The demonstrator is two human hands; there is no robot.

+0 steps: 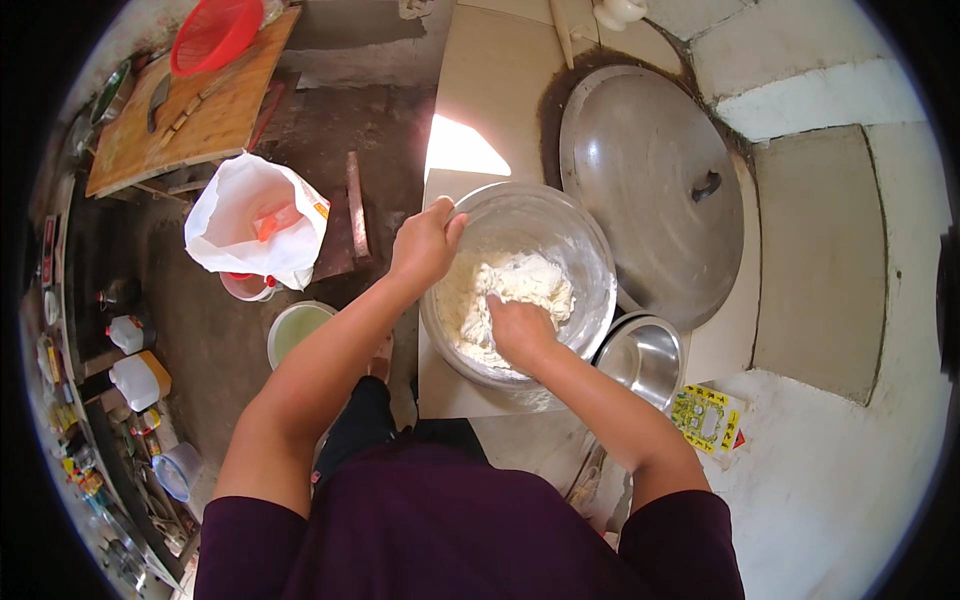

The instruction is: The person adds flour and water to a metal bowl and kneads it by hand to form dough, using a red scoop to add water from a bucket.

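A large metal basin (592,262) stands on the tiled counter (442,390) in front of me. Shaggy, pale dough (529,281) lies in it, with loose flour smeared up the wall. My left hand (427,240) grips the basin's rim at the upper left, its thumb over the edge. Down inside the basin, my right hand (521,330) presses into the near side of the dough; its fingertips are partly hidden there, so whether they close on any dough is unclear.
Right of the basin are a smaller steel bowl (645,360) and a big round metal lid (652,195). Left, an open white sack (255,217) stands by a bucket of pale liquid (296,330). A wooden table (195,112) holds a cleaver (158,101) and a red plastic basket (217,34).
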